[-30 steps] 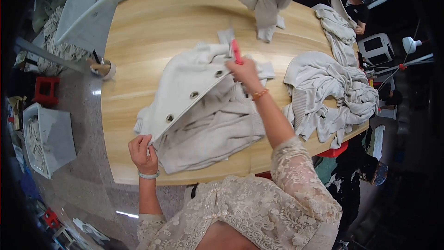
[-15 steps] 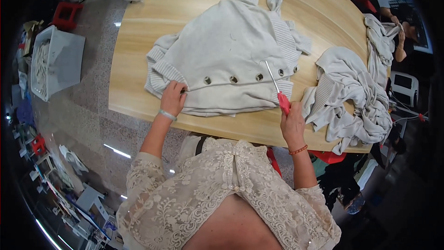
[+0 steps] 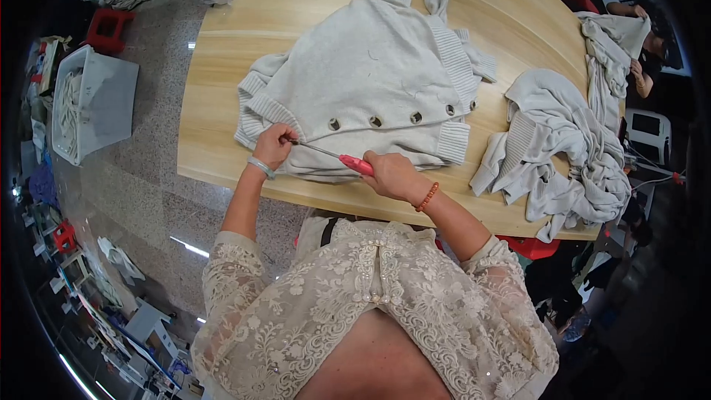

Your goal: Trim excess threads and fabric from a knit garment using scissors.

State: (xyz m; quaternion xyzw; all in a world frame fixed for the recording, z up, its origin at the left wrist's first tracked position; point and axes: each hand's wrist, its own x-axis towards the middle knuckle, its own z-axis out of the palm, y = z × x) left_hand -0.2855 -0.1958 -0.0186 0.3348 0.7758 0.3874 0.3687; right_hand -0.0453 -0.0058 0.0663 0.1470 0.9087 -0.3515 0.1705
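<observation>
Cardigan (image 3: 370,89) hem, prob. under left hand (image 3: 272,145)

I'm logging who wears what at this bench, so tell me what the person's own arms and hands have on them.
Both arms come out of short, cream, see-through lace sleeves with a floral pattern, leaving the forearms bare. The left hand has a thin pale, silvery bangle at the wrist. The right hand has an orange-red bead bracelet at the wrist. No gloves; any rings are too small to tell.

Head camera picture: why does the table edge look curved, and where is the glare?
Head view: fisheye lens bends the wooden table edge toward the rim; corners go black. Glare streaks lie on the polished floor at left. The cardigan, left hand and right hand with the pink-handled tool look sharp.
</observation>
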